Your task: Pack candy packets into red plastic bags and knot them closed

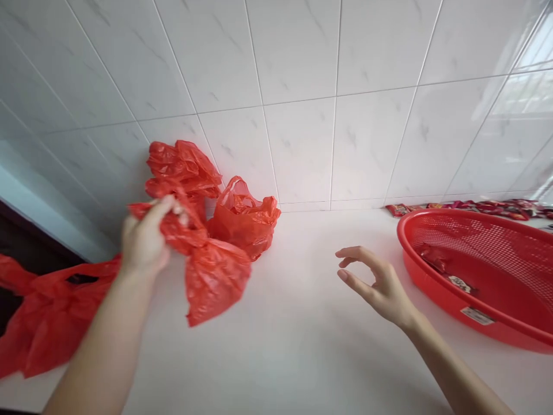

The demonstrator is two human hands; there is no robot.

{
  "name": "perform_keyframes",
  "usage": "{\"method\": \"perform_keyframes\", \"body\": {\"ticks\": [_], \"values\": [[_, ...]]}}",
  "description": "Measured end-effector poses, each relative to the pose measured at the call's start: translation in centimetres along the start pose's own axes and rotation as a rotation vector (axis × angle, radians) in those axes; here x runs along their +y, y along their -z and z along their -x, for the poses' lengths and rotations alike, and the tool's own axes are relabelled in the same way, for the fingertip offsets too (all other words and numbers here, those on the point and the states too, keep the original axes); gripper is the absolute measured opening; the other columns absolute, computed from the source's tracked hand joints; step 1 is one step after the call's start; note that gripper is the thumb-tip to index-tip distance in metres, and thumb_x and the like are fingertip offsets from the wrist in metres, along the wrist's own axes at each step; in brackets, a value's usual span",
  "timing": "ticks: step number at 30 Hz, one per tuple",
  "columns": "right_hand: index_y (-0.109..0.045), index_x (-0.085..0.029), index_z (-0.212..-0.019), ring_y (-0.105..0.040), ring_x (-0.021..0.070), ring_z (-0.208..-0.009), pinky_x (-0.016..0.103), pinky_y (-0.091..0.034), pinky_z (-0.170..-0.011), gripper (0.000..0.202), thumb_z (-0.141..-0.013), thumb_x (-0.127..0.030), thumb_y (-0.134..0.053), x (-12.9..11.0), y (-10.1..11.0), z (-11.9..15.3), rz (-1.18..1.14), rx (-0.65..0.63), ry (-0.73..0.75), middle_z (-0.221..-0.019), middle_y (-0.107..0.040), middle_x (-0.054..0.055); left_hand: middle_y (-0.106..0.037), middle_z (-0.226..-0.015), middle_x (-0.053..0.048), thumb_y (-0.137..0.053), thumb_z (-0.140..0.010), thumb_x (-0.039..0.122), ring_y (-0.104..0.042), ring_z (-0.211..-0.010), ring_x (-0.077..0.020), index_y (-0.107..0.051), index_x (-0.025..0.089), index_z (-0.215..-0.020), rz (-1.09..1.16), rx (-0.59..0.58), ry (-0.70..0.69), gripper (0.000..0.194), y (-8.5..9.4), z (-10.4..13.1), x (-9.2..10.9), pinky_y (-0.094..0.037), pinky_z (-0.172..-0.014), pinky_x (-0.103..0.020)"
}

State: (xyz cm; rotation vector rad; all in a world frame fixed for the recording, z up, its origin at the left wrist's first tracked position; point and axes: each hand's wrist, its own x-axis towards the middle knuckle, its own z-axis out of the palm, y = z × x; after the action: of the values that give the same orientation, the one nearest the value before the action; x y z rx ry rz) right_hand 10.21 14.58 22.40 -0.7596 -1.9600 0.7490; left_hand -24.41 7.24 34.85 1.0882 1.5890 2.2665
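Note:
On the left, my left hand is closed on the gathered top of a red plastic bag, whose full lower part hangs out to the right above the white counter. Just behind it, more red plastic bags lean against the tiled wall, and another red bag stands close by on the counter. What the bags contain is hidden. My right hand hovers over the counter with thumb and fingers curved apart and nothing between them. The red plastic basket is the thing nearest to it.
Inside the basket lie a few small packets. Behind it, several red wrapped packets lie in a row along the wall. A large red bag rests at the counter's left edge. White tiles border the white counter.

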Motion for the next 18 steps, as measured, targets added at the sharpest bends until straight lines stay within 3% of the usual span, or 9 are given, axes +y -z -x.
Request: {"method": "perform_keyframes", "body": {"ticks": [2,5,9,11,12,16,18], "values": [[-0.068,-0.026,-0.103,-0.071,0.0249,-0.089,0.039,-0.057,-0.081,0.025,-0.092,-0.048,-0.063,-0.3,0.0,0.0,0.000,-0.006,0.019,-0.097,-0.073,0.007,-0.047,-0.050,0.007,-0.071,-0.064,0.020,-0.043,-0.048,-0.0079,-0.046,0.018,-0.052,-0.121,0.226,-0.085,0.028,3.1,-1.6,0.4,-0.040,-0.052,-0.023],[-0.069,-0.027,-0.101,-0.070,0.0244,-0.087,0.040,-0.056,-0.082,0.021,-0.093,-0.045,-0.063,-0.4,0.1,0.0,-0.001,-0.013,0.039,-0.096,-0.072,0.007,-0.052,-0.052,0.008,-0.067,-0.058,0.009,-0.045,-0.052,-0.0084,-0.056,0.017,-0.060,-0.386,0.476,-0.118,0.014,7.2,-2.7,0.3,-0.040,-0.057,-0.022],[-0.071,-0.027,-0.096,-0.069,0.0232,-0.083,0.039,-0.057,-0.078,0.020,-0.092,-0.046,-0.063,-0.4,0.2,0.0,-0.021,-0.005,0.017,-0.107,-0.072,0.008,-0.063,-0.067,0.006,-0.068,-0.055,0.012,-0.055,-0.060,-0.0114,-0.061,0.020,-0.073,-0.547,0.534,-0.220,0.021,10.0,-1.7,-1.1,-0.047,-0.066,-0.025],[-0.072,-0.027,-0.093,-0.069,0.0226,-0.082,0.038,-0.057,-0.076,0.021,-0.092,-0.046,-0.064,-0.3,0.2,-0.1,-0.037,-0.001,-0.007,-0.108,-0.072,0.008,-0.068,-0.074,0.003,-0.067,-0.059,0.022,-0.062,-0.069,-0.0154,-0.063,0.021,-0.075,-0.596,0.431,-0.275,0.017,9.8,-0.5,-2.4,-0.051,-0.074,-0.028],[-0.072,-0.027,-0.092,-0.069,0.0223,-0.082,0.037,-0.057,-0.076,0.021,-0.092,-0.047,-0.064,-0.2,0.1,-0.2,-0.044,0.001,-0.019,-0.108,-0.072,0.008,-0.071,-0.077,0.002,-0.066,-0.062,0.029,-0.065,-0.074,-0.0180,-0.065,0.022,-0.077,-0.638,0.301,-0.255,0.016,9.5,0.1,-3.2,-0.053,-0.078,-0.030],[-0.072,-0.025,-0.091,-0.070,0.0221,-0.080,0.038,-0.057,-0.075,0.026,-0.090,-0.050,-0.064,0.5,0.2,0.0,-0.051,-0.013,-0.065,-0.106,-0.072,0.008,-0.078,-0.092,-0.003,-0.067,-0.067,0.047,-0.072,-0.088,-0.0262,-0.068,0.024,-0.085,-0.903,-0.357,0.021,0.029,8.2,1.6,-6.4,-0.055,-0.084,-0.034],[-0.072,-0.025,-0.092,-0.069,0.0219,-0.078,0.037,-0.057,-0.071,0.029,-0.090,-0.052,-0.064,1.1,0.4,0.3,-0.041,-0.030,-0.095,-0.106,-0.072,0.009,-0.079,-0.095,-0.005,-0.066,-0.069,0.047,-0.074,-0.091,-0.0282,-0.069,0.024,-0.086,-0.999,-0.479,0.126,0.028,8.2,1.7,-7.7,-0.055,-0.082,-0.034]]}}
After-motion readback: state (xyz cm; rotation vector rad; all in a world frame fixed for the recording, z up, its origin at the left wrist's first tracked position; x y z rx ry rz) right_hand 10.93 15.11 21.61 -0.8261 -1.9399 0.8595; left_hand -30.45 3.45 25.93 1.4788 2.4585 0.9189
